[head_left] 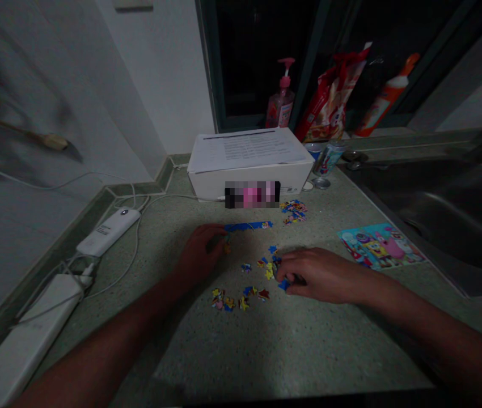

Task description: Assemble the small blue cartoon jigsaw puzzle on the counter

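My left hand [204, 249] is closed in a pinch at the left end of a strip of joined blue jigsaw pieces [243, 226]. An orange-yellow jigsaw piece [227, 247] shows at its thumb and fingertips. On the right, my right hand [315, 275] has its fingers curled down over loose pieces, with a blue jigsaw piece [284, 284] at its thumb and fingertips. Yellow jigsaw pieces [270, 271] lie beside those fingers, partly hidden by them. Nearer to me is a loose group of mixed jigsaw pieces [218, 300]. Another pile of pieces [294, 211] lies farther back.
A cartoon picture card [383, 245] lies right, beside the sink [436, 209]. A white box [249, 164] stands behind, with a blurred-out device [253, 195] against its front. A can [329, 158] is at its right. A power bank [109, 231], power strip [32, 334] and cables run along the left.
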Demonstrator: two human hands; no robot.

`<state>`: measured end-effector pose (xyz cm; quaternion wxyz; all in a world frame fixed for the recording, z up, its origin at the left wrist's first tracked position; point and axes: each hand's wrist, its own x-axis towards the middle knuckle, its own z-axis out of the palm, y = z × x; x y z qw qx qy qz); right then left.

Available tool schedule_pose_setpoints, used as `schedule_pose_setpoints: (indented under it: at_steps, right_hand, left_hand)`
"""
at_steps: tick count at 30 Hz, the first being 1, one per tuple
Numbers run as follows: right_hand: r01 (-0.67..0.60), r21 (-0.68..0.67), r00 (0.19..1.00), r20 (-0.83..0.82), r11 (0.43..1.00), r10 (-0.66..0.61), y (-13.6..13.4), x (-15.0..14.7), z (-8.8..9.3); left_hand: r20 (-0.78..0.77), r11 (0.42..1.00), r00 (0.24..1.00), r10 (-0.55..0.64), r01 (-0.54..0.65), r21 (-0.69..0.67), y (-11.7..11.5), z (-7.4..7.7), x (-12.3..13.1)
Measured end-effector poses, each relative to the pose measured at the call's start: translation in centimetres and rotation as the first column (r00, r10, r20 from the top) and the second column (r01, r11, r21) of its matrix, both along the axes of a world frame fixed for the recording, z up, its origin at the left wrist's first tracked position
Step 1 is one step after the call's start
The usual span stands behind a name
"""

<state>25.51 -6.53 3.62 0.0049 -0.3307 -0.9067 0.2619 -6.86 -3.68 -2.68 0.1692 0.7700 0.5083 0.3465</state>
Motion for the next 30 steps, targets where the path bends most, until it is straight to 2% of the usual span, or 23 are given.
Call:
schedule_pose_setpoints:
  at_steps: [6, 10, 15, 20, 30]
  right_hand:
    - [0.052, 0.011, 0.999, -0.001, 0.999, -0.052, 0.0, -0.3, -0.4]
    - [0.075, -0.020, 0.997, 0.002, 0.997, -0.075, 0.1, 0.2, 0.0]
    - [0.000, -0.044, 0.999, -0.052, 0.999, -0.002, 0.5, 0.8, 0.5]
    - [-0.046, -0.029, 0.998, -0.038, 0.999, 0.045, 0.5, 0.7, -0.1]
    - [0.057, -0.064, 0.997, -0.053, 0.996, -0.060, 0.5, 0.6, -0.1]
  left_hand:
    - [0.006, 1.000, 1.000, -0.005, 0.005, -0.003, -0.1, 0.1, 0.1]
    - [0.012, 1.000, 1.000, -0.006, 0.005, 0.016, 0.1, -0.2, 0.0]
    - [-0.001, 1.000, 1.000, -0.006, 0.006, 0.011, 0.1, -0.4, 0.0]
    - [0.004, 1.000, 1.000, 0.005, -0.005, -0.002, 0.0, -0.1, 0.1]
    - [0.010, 1.000, 1.000, 0.002, -0.001, -0.018, 0.0, -0.1, 0.1]
